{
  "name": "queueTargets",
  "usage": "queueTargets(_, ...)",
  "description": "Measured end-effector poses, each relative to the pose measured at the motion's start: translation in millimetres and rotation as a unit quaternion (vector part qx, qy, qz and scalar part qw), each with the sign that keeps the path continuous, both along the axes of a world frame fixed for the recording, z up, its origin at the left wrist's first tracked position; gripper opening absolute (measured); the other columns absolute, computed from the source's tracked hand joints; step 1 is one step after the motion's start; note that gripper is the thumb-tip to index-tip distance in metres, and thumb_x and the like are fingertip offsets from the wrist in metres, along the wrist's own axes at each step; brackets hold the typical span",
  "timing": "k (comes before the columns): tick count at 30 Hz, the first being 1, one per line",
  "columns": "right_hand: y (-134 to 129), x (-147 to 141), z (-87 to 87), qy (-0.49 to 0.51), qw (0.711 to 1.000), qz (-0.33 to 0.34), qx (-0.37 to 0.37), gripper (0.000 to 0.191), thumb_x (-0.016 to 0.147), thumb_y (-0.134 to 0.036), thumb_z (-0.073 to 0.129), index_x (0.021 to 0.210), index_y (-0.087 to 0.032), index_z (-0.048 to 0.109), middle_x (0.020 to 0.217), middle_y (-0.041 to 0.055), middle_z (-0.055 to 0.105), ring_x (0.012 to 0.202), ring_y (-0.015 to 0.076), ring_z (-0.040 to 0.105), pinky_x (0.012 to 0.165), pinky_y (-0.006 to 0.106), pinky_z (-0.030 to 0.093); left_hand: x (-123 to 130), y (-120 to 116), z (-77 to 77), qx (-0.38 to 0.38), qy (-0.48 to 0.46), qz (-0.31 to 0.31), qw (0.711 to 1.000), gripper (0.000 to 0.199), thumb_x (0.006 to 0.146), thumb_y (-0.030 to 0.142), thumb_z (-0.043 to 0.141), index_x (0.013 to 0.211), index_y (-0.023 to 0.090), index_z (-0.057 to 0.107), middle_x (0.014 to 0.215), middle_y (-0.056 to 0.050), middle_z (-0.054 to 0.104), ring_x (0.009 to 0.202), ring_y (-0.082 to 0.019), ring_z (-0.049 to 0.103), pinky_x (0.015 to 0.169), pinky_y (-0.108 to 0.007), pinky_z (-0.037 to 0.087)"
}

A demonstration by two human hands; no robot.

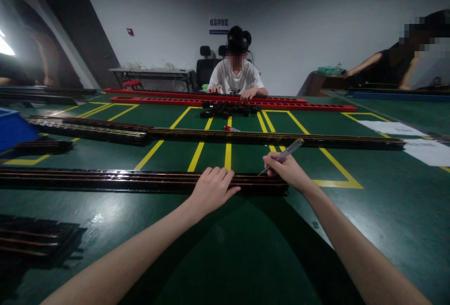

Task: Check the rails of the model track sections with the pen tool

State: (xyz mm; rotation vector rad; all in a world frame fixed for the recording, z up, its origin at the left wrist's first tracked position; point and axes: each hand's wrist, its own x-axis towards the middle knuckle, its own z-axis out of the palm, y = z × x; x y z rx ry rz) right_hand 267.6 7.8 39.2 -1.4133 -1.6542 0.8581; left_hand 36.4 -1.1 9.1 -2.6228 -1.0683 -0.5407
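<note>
A long black strip (140,180) with thin copper-coloured lines lies across the green table in front of me. Over its right part rests my left hand (213,186), fingers curled across the far edge and thumb along the near side, gripping it. Closer to the strip's right end, my right hand (281,169) is closed around a slim screwdriver (290,149) with a translucent handle. Its thin shaft slants down to the left, the tip at the strip's far edge. Whether the tip touches the strip, I cannot tell.
Another row of dark strips (274,139) lies farther back, with a small red-tipped item (230,128) behind it. Red rails (232,102) and black parts (228,109) are near a person (236,72) opposite. A blue bin (16,129) stands left; papers (427,151) lie right.
</note>
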Motion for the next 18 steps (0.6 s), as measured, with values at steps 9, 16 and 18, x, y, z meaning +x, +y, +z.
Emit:
queueTargets(9, -1.1, 4.7, -0.4, 0.011, 1.000, -0.010, -0.003, 0.034, 0.074, -0.049, 0.054, 0.056, -0.020, 0.051, 0.045, -0.0028, 0.051, 0.044, 0.0108, 0.047, 0.049, 0.025, 0.036, -0.9, 0.7, -0.9, 0.000, -0.004, -0.004, 1.000, 0.043, 0.091, 0.046, 0.040, 0.104, 0.011, 0.059, 0.097, -0.011, 0.066, 0.086, -0.021, 0.062, 0.074, -0.036, 0.047)
queueTargets(16, -1.6, 7.8, -0.3, 0.028, 0.999, -0.010, -0.013, 0.034, 0.074, -0.049, 0.052, 0.057, -0.020, 0.051, 0.047, -0.0024, 0.050, 0.045, 0.0103, 0.047, 0.048, 0.025, 0.035, -0.5, -0.2, 0.5, -0.014, -0.006, -0.004, 1.000, 0.043, 0.091, 0.046, 0.038, 0.106, 0.011, 0.058, 0.098, -0.011, 0.066, 0.088, -0.021, 0.062, 0.076, -0.037, 0.048)
queueTargets(18, -1.5, 7.9, 0.0, 0.025, 0.999, -0.008, -0.021, 0.034, 0.074, -0.050, 0.052, 0.057, -0.020, 0.050, 0.047, -0.0023, 0.050, 0.045, 0.0102, 0.047, 0.048, 0.025, 0.034, -0.3, -0.1, 0.5, -0.014, -0.007, -0.005, 1.000, 0.043, 0.091, 0.046, 0.038, 0.106, 0.011, 0.058, 0.099, -0.011, 0.066, 0.088, -0.021, 0.062, 0.076, -0.037, 0.048)
